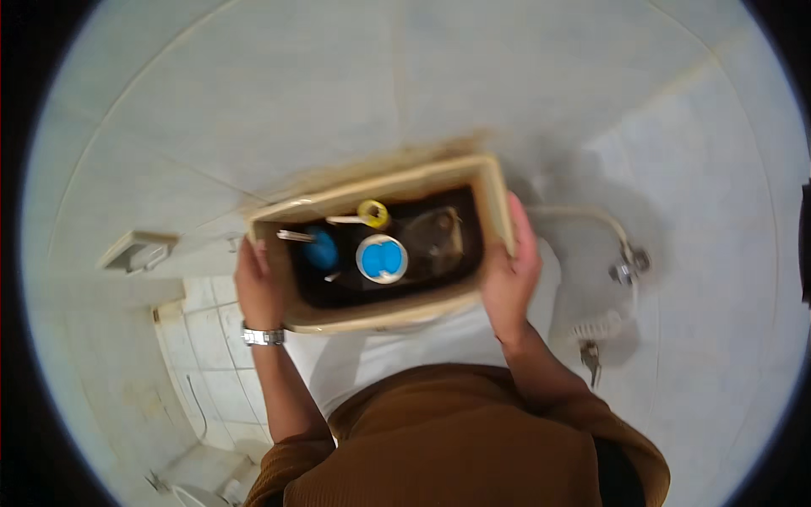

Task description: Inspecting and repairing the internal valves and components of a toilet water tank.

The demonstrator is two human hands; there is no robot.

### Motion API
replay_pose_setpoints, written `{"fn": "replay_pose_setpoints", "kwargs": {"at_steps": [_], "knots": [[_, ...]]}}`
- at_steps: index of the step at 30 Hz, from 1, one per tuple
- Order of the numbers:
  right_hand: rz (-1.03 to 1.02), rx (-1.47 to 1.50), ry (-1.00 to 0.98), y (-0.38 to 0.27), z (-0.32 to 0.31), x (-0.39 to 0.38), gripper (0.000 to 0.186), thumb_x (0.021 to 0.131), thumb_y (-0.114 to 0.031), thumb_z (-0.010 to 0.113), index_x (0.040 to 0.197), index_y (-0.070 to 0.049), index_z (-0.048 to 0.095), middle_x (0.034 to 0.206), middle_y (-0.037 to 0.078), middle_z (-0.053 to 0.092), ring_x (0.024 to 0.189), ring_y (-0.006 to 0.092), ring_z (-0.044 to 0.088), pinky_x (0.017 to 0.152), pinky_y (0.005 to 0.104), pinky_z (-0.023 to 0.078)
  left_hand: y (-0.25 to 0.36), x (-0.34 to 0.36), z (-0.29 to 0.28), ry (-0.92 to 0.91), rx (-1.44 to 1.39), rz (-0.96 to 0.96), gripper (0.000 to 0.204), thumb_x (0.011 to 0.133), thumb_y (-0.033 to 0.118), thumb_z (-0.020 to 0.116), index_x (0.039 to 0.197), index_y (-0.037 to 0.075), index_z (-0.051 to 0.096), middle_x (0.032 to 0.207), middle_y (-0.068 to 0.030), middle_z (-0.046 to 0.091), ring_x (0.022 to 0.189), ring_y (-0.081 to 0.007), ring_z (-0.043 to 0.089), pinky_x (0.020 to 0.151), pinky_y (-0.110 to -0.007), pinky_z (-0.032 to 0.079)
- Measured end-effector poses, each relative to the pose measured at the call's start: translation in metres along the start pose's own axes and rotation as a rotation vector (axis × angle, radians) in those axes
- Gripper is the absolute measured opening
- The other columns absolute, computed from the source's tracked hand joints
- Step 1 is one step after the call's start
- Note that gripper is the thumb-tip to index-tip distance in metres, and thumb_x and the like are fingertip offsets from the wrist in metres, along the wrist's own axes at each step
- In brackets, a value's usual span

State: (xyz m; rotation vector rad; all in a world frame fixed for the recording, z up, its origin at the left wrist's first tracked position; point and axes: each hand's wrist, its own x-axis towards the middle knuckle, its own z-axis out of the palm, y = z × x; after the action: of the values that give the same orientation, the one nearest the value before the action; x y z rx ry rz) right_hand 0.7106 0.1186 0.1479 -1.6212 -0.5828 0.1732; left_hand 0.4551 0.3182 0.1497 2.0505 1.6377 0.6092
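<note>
Taking the middle of the tan, lidless tank [384, 313] as the centre of the clock, the left hand [258, 283] grips its nine o'clock end, thumb by the rim, and the right hand [514, 279] grips the three o'clock end, thumb at the rim and fingers along the outer wall. The tank sits at the middle of the view, directly before the person, its long sides slanting up toward two o'clock. Inside, against a dark, brown-stained interior, a round white-rimmed button [380, 256] with a blue two-part face stands near the centre; a yellow ring-shaped fitting [373, 213] lies toward twelve, a blue rounded piece [321, 248] toward nine with a pale rod [296, 237] crossing above it, and a murky, see-through part [441, 232] toward two. Blur hides their finer detail. A metal-banded watch [263, 336] circles the left wrist. Below, toward six, come a white surface [346, 355] and the person's brown garment [439, 439]. Out at three, a pale hose [583, 213] runs to a metal valve [629, 264]; a dark nozzle [590, 359] hangs toward four. A wall holder [139, 252] is at nine, floor tiles [215, 355] toward eight.
</note>
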Motion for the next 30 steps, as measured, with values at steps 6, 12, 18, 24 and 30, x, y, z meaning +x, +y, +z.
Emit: {"fn": "replay_pose_setpoints", "kwargs": {"at_steps": [6,12,18,24,30], "knots": [[0.160,-0.039,-0.307,-0.013,-0.038,0.001,0.042,0.098,-0.003,0.050,0.140,0.002,0.047,0.131,0.017,0.060,0.122,0.0210,0.058,0.103,0.0296,0.041,-0.033,0.023,0.003,-0.024,-0.029,0.150,0.039,0.105,0.032,0.044,0.120,-0.001,0.057,0.110,-0.0251,0.064,0.099,-0.0394,0.061,0.084,-0.043,0.046],[-0.071,-0.175,-0.042,0.021,-0.139,-0.064,0.031,0.098,-0.004,0.052,0.128,0.002,0.055,0.118,0.014,0.067,0.111,0.0197,0.064,0.095,0.0322,0.049,-0.049,0.034,0.010,0.004,-0.038,0.267,0.037,0.105,0.029,0.043,0.122,-0.003,0.054,0.110,-0.0253,0.064,0.097,-0.0392,0.061,0.085,-0.042,0.047],[-0.225,-0.742,0.299,0.012,-0.213,-0.117,0.024,0.090,0.003,0.056,0.113,0.001,0.063,0.106,0.015,0.069,0.091,0.0224,0.067,0.082,0.0314,0.052,-0.052,0.030,0.011,0.019,0.016,0.299,0.040,0.105,0.029,0.042,0.126,-0.004,0.052,0.115,-0.0268,0.063,0.102,-0.0414,0.060,0.088,-0.042,0.047],[0.046,-0.876,0.420,-0.033,-0.275,-0.119,0.014,0.089,-0.004,0.059,0.102,-0.002,0.063,0.087,0.014,0.067,0.076,0.0270,0.066,0.068,0.0381,0.052,-0.067,0.047,0.013,0.022,0.105,0.337,0.042,0.105,0.030,0.042,0.126,-0.005,0.052,0.117,-0.0290,0.061,0.106,-0.0443,0.059,0.090,-0.043,0.047],[0.276,-1.201,0.088,-0.032,-0.313,-0.151,0.013,0.090,-0.008,0.060,0.101,-0.001,0.062,0.088,0.016,0.068,0.078,0.0320,0.066,0.068,0.0394,0.052,-0.057,0.042,0.009,-0.003,0.090,0.294,0.041,0.105,0.030,0.043,0.123,-0.005,0.052,0.116,-0.0304,0.060,0.105,-0.0474,0.057,0.089,-0.045,0.047]]}}
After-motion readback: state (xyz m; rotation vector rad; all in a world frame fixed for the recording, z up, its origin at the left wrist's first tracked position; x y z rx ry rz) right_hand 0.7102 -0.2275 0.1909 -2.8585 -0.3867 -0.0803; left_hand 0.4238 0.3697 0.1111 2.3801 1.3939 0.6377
